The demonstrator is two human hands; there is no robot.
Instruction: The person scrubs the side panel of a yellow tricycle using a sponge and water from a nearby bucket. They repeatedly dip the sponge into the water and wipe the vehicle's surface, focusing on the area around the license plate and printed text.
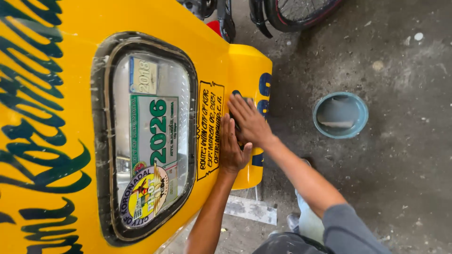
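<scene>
Both hands are lying flat on the yellow body panel (179,28) of a small vehicle, close to its rounded front edge. The left hand (232,146) is pressing its palm on the panel with the fingers stretched and held together, pointing up in the picture; it is grasping nothing. The right hand (249,123) is resting partly over the left one, also with open, spread fingers, and its fingertips are reaching the dark blue painted marks (264,94) on the curved front part. The two hands are touching each other. It is not possible to tell if something thin is lying under the palms.

Just beside the left hand, a black-outlined text box (209,129) is painted on the panel. Further to the left, a window (148,136) with a black rubber frame is sitting in the panel, and several stickers, one of them a round badge (143,194), are showing behind the glass. Big dark green brush letters (33,94) are covering the far left part of the panel.

On the grey concrete floor (405,188), a round blue basin (340,115) is standing well apart from the hands. A wheel (296,11) is showing at the top edge. A flat grey board (249,209) is lying on the floor under the panel.
</scene>
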